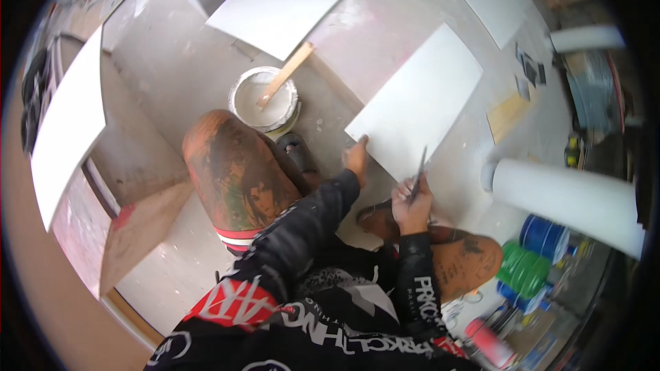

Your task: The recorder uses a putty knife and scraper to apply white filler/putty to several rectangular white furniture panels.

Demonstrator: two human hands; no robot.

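A white rectangular panel (423, 96) lies tilted in front of me. My left hand (356, 160) holds its near left edge, the thumb toward the top face and the other fingers mostly hidden. Close to the panel's near corner, my right hand (412, 204) is closed around a thin, dark, blade-like tool (421, 168) that points up and away; its exact kind I cannot make out. Left of the panel, a round bucket (297, 111) of whitish paste or paint stands on the floor, with a wooden stick (287, 72) leaning in it.
Another white panel (285, 3) lies beyond the bucket, and a smaller one (496, 14) at far right. A long white roll (560, 196) and green and blue bottles (524, 269) sit at right. Boards (72, 130) stand at left. A tan piece (507, 118) lies on the floor.
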